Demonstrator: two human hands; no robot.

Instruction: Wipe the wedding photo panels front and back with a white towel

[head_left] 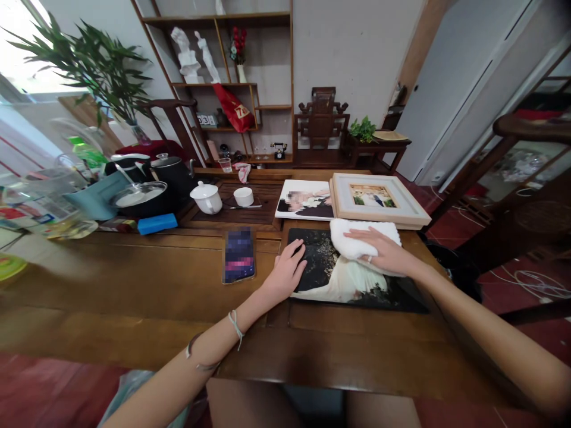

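Note:
A dark, glossy photo panel [357, 285] with a pale gown printed on it lies flat on the wooden table. My left hand [286, 274] rests on its left edge, fingers spread and holding nothing. On the panel's far right part, my right hand [379, 245] presses a folded white towel [345, 241] against the surface; its fingers lie over the cloth and part of the grip is hidden. A phone [239, 255] with a lit screen lies left of my left hand. Beyond the panel are a white-edged photo print [306, 199] and a light wooden picture frame [379, 199].
A lidded white bowl [206, 198] and a small white cup [243, 197] stand on a dark tea tray [263, 215]. A blue block [157, 224], a black pan [140, 196] and a dark kettle [169, 175] crowd the left. Right of the table stands a dark wooden chair [513, 220].

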